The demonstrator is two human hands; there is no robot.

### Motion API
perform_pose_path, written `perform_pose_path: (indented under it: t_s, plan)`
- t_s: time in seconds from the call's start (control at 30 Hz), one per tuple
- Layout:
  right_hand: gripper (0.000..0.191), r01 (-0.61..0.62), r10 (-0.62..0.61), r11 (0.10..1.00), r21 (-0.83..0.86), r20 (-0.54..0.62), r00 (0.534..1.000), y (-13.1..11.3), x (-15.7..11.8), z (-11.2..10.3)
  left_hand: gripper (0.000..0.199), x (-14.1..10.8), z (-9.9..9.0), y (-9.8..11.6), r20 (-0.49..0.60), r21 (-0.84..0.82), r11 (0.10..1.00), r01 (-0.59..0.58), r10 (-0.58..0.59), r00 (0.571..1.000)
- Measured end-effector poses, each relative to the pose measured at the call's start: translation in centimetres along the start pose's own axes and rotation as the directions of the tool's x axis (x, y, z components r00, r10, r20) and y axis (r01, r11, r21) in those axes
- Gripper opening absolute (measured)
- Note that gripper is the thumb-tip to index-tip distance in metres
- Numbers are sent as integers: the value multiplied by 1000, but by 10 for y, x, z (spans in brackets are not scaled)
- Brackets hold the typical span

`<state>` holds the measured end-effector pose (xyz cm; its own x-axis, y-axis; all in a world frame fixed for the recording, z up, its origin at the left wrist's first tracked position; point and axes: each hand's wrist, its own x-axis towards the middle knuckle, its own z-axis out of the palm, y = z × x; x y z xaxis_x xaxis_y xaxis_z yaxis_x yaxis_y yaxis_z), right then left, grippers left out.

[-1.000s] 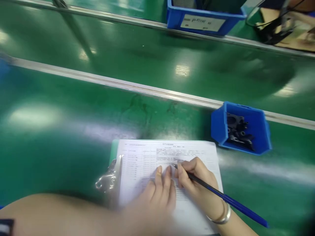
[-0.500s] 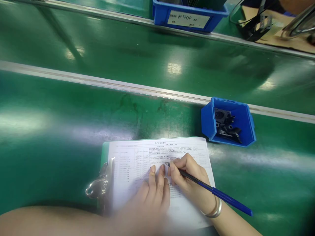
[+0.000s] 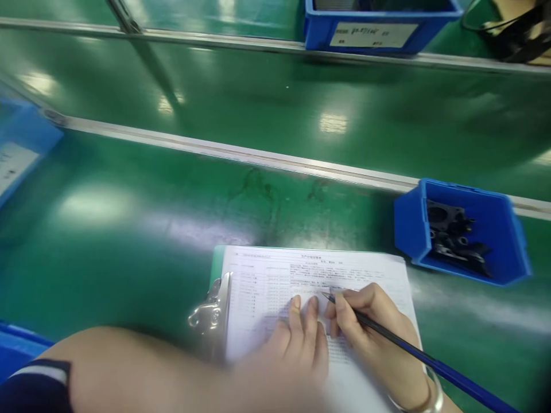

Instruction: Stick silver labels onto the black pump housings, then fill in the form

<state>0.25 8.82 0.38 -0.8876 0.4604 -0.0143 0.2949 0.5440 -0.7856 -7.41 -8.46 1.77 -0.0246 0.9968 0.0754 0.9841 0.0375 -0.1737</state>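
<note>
A printed sheet [image 3: 258, 269] lies on a green clipboard [image 3: 216, 265], its metal clip [image 3: 213, 312] at the left end. My left hand [image 3: 303, 338] rests flat on the sheet, fingers stretched out and holding nothing. Under its fingertips is a small white slip, partly hidden. Just to the right, my right hand [image 3: 379, 330] pinches a blue and black pen [image 3: 402, 342]. The pen tip points left and is close to the left fingertips, at the slip. I cannot tell whether it touches the paper. A silver bangle [image 3: 434, 390] circles my right wrist.
A blue bin [image 3: 408, 226] holding several dark parts [image 3: 456, 235] stands right of the clipboard. Beyond the metal rail [image 3: 258, 158], a labelled blue bin [image 3: 318, 31] stands at the back. More blue bins [image 3: 26, 137] show at the left edge. The worktop [image 3: 129, 258] is green.
The view has swung left, so the clipboard, hands and bins appear further right. Bins at the left edge have come into sight. Both hands stay on the sheet, the pen still gripped.
</note>
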Motion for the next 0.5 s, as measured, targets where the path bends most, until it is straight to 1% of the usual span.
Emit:
perform_pose_path:
  t_s: [0.13, 0.27, 0.37, 0.43, 0.5]
  plan:
    - [20, 4, -4, 1000, 29, 2, 1000, 2, -3, -1, 64, -2, -2, -2, 10, 32, 999, -23, 23, 1000]
    - [20, 5, -5, 999, 33, 5, 1000, 3, 0, 0, 65, -3, 0, -2, 31, 39, 999, -3, 1, 1000]
    - [18, 20, -20, 998, 61, 2, 1000, 3, 4, 2, 66, -4, 2, 3, 10, 26, 1000, 7, -7, 1000]
    - [18, -24, 21, 996, 86, 32, 999, 1, 3, 1, 66, -5, 3, 11, 0, -19, 998, 52, -52, 999]
    - [17, -77, 67, 988, 131, 77, 995, -4, 1, 1, 65, -11, 8, 20, -6, -94, 988, 124, -125, 992]
